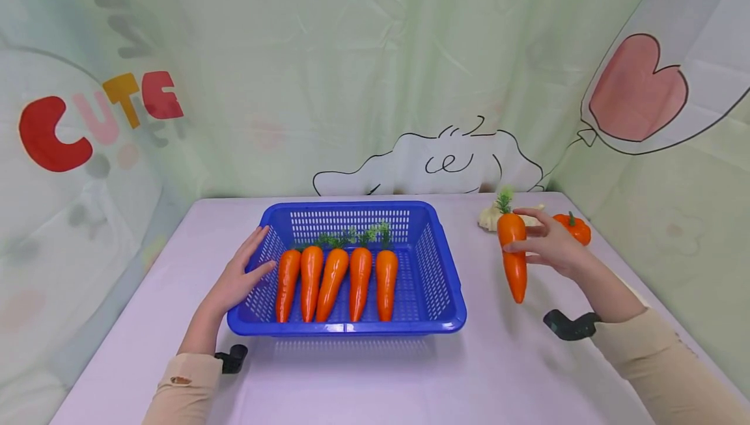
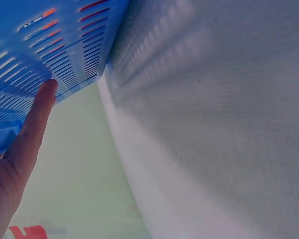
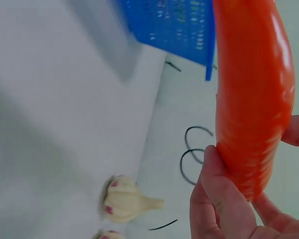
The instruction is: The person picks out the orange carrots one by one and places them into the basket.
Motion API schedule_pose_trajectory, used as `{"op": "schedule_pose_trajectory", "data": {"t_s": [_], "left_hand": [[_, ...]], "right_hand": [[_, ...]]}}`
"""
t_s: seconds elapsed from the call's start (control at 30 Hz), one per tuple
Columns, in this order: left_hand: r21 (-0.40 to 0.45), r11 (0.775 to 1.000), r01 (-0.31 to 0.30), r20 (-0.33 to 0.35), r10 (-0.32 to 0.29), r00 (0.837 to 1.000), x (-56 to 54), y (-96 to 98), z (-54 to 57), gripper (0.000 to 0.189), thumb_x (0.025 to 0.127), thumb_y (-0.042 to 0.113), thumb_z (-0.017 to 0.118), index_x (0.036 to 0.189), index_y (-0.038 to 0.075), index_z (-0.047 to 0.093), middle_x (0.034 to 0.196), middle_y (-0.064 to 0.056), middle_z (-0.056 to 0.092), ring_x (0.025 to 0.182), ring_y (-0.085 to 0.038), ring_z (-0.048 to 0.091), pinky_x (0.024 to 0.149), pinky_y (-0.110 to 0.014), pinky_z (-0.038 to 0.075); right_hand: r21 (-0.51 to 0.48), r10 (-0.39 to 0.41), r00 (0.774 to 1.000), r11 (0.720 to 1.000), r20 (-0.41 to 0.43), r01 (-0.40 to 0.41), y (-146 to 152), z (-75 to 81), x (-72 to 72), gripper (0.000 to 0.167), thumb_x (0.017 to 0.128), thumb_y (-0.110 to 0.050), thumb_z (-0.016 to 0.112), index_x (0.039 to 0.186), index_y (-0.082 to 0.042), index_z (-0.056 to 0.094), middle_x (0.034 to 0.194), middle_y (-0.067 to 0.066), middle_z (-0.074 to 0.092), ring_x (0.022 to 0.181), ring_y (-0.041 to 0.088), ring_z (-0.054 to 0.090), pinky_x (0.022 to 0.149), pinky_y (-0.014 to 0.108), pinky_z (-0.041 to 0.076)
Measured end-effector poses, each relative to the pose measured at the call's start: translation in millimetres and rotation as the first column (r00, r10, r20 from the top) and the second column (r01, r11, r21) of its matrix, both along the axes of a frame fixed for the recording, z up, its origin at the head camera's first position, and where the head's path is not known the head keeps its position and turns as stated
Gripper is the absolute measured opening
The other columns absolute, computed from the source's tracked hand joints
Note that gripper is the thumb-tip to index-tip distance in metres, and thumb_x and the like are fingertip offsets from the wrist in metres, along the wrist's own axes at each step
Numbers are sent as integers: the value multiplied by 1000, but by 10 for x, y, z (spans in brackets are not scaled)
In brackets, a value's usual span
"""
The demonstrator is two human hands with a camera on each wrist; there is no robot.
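A blue plastic basket [image 1: 346, 328] with slotted walls stands on the table, and several orange carrots [image 1: 360, 282] with green tops lie side by side in it. At the basket's left side is my left hand [image 1: 237, 278], thumb over the rim. In the left wrist view, a straight finger [image 2: 37, 112] lies against the outer slotted wall. To the right of the basket, my right hand [image 1: 551, 243] grips another carrot [image 1: 513, 262] between thumb and fingers. It hangs above the table, green top up and tip down. The right wrist view shows this carrot [image 3: 254, 89] close up.
Behind the right hand lie garlic bulbs [image 1: 487, 219], partly hidden; one garlic bulb [image 3: 124, 200] shows clearly in the right wrist view. An orange pumpkin-like vegetable [image 1: 577, 228] sits near the table's right edge. A printed curtain [image 1: 351, 86] hangs along the back and sides.
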State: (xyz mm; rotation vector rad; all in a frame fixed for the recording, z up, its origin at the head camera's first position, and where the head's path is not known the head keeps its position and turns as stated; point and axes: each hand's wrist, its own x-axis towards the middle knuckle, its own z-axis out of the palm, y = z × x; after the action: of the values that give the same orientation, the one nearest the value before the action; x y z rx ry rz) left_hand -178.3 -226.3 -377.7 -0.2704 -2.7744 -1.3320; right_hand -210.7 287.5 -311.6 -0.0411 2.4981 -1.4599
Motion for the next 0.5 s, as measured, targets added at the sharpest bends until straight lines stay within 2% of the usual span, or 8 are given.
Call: {"op": "schedule_pose_trajectory", "data": {"t_s": [0.23,0.5], "left_hand": [[0,1000,-5,6,5,1000,1,7,-10,67,91,23,53,148,19,17,152,-14,8,136,-40,9,97,-68,17],[1,1000,-5,6,5,1000,-3,6,-15,67,91,23,53,148,20,17,152,-13,8,136,-39,9,97,-68,17]], "right_hand": [[-3,21,1000,1000,-14,-21,-208,158,36,81,84,-18,65,145,-7,14,137,36,17,117,51,36,82,45,50],[7,32,999,999,-25,-32,-439,209,14,81,83,-18,66,145,-9,16,138,35,19,117,50,38,82,46,50]]}}
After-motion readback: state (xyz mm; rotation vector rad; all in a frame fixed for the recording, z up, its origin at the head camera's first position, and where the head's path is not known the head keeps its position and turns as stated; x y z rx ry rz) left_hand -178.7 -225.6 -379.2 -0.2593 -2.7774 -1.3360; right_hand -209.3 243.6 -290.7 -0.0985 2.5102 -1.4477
